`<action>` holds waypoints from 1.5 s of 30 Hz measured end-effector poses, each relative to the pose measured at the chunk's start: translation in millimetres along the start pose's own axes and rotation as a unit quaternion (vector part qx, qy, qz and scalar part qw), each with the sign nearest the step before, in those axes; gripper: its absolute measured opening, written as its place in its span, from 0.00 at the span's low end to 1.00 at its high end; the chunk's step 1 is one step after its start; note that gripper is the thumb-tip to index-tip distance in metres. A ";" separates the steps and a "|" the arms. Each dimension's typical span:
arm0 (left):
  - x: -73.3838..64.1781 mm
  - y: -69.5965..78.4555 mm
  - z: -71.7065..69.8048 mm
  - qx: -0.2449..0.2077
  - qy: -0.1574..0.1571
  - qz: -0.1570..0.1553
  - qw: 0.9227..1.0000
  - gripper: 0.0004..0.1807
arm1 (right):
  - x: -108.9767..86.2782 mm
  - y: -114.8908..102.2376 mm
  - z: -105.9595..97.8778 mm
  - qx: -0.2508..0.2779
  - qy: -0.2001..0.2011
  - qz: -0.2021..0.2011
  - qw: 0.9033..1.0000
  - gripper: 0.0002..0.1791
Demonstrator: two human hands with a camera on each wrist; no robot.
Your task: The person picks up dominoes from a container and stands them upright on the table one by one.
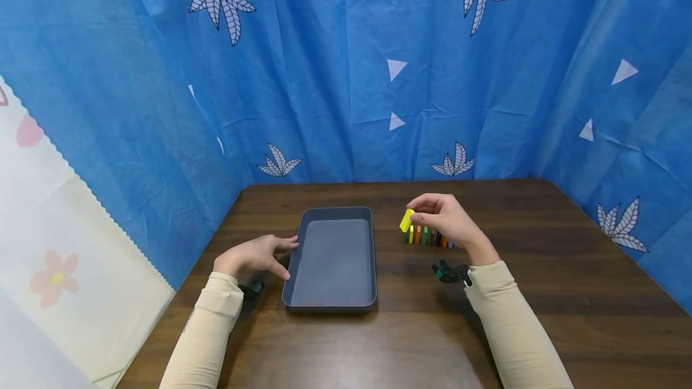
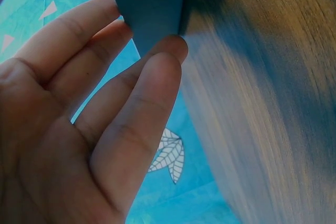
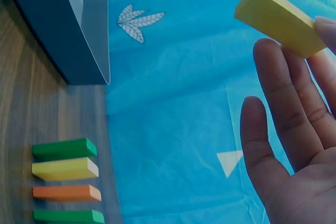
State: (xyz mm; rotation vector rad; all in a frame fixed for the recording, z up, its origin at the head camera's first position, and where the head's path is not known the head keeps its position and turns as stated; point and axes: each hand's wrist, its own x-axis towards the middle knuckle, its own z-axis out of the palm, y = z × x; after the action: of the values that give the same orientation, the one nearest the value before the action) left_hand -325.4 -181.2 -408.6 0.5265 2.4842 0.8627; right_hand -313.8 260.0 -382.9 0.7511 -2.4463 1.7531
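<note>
A dark grey rectangular tray (image 1: 332, 263) sits on the wooden table with nothing in it. My left hand (image 1: 256, 257) is at its left side, fingertips touching the outer wall and rim, fingers spread and only slightly bent. Between thumb and fingertips, my right hand (image 1: 447, 220) pinches a yellow domino block (image 3: 278, 22), tilted and raised above the table. Just below that hand stands a row of upright coloured blocks, among them a green block (image 3: 63, 149), a yellow block (image 3: 62, 169) and an orange block (image 3: 64, 193). The right hand partly covers the row's right end in the head view.
The brown wooden table (image 1: 540, 269) reaches back to a blue curtain (image 1: 324, 77) with leaf and triangle prints. A pale flowered cloth (image 1: 70, 245) hangs at the left. The block row stands right of the tray, with a gap between them.
</note>
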 end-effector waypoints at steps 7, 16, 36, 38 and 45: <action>1.0 -1.2 3.3 -0.014 -0.001 -0.013 1.000 0.48 | -7.0 1.6 -14.2 0.011 0.006 0.003 1.000 0.19; 0.1 -5.5 6.4 -0.025 0.000 -0.016 1.000 0.47 | -16.9 6.6 -37.6 -0.010 0.037 0.030 0.999 0.20; 0.0 -1.4 -1.1 0.004 -0.003 0.003 1.000 0.47 | -33.7 20.7 -79.5 -0.039 0.060 0.047 0.996 0.19; -0.2 -1.4 -2.2 0.006 -0.003 0.009 1.000 0.47 | -34.6 22.4 -82.3 -0.043 0.069 0.053 0.995 0.20; 0.2 -3.8 -1.1 -0.019 -0.007 0.005 1.000 0.47 | -39.6 30.0 -84.5 -0.058 0.080 0.078 0.992 0.23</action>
State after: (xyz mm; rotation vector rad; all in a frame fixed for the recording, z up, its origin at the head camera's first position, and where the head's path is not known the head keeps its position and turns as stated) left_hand -326.9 -184.4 -410.3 0.5311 2.4494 0.9066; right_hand -311.5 357.7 -390.9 0.4028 -2.5303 1.6275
